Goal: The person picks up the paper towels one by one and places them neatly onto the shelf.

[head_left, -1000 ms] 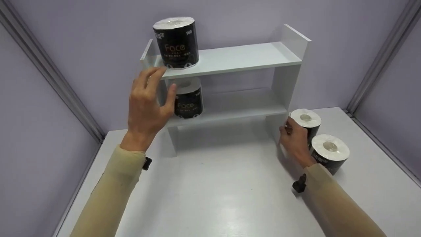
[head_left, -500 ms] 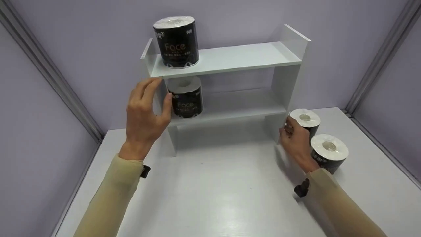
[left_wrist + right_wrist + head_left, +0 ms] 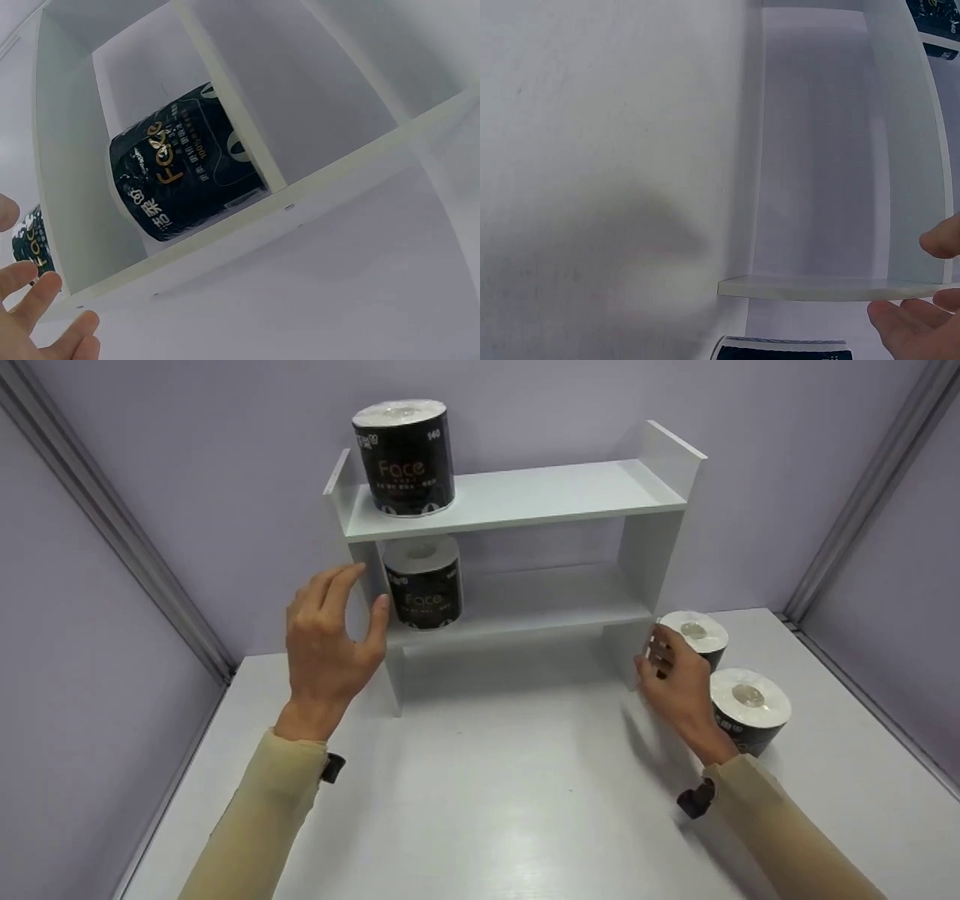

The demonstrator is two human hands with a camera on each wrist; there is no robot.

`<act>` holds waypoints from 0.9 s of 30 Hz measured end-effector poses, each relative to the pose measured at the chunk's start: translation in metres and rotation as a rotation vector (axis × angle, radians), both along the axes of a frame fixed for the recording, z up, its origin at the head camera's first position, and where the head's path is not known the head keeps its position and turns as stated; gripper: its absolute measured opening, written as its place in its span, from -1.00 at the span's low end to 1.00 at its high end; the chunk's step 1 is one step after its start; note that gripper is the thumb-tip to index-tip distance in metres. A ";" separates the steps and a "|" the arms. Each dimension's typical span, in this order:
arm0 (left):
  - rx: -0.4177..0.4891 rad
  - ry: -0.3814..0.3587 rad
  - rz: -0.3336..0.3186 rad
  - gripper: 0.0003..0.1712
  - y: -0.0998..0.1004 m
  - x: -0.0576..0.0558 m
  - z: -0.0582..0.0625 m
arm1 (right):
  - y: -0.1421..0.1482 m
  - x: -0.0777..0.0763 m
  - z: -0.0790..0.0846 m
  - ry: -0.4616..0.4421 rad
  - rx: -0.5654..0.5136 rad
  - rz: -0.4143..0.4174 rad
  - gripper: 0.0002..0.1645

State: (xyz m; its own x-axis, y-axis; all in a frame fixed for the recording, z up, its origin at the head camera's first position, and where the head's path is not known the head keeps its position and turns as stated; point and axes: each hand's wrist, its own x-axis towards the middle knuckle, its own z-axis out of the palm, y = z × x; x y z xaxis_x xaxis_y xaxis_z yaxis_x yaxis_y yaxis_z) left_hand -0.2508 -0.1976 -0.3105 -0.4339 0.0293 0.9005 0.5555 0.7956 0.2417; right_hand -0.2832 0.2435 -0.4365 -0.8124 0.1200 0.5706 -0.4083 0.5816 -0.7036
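Observation:
Two toilet paper rolls in black wrappers stand on a white shelf unit (image 3: 562, 495): an upper roll (image 3: 405, 465) on the top board and a lower roll (image 3: 426, 592) on the board beneath, both at the left end. My left hand (image 3: 326, 641) hovers in front of the unit's left side panel, fingers spread loosely, holding nothing. At the other end my right hand (image 3: 679, 679) is beside the right side panel. In the right wrist view its thumb (image 3: 941, 238) and fingers (image 3: 911, 326) lie on either side of that panel's edge, with a gap visible.
Two more toilet paper rolls stand on the white table (image 3: 480, 810) right of the unit: a rear roll (image 3: 697, 634), partly behind my right hand, and a front roll (image 3: 750, 705). Purple-grey walls (image 3: 540, 405) enclose the back and sides.
My left hand has moved down and slightly left, away from the top board's edge. My right hand has drawn slightly towards me, its fingers a little more apart. The rolls stay in place.

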 end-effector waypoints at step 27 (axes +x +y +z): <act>0.155 -0.117 0.020 -0.55 -0.014 -0.009 -0.059 | 0.015 0.035 0.019 0.145 0.150 0.087 -0.53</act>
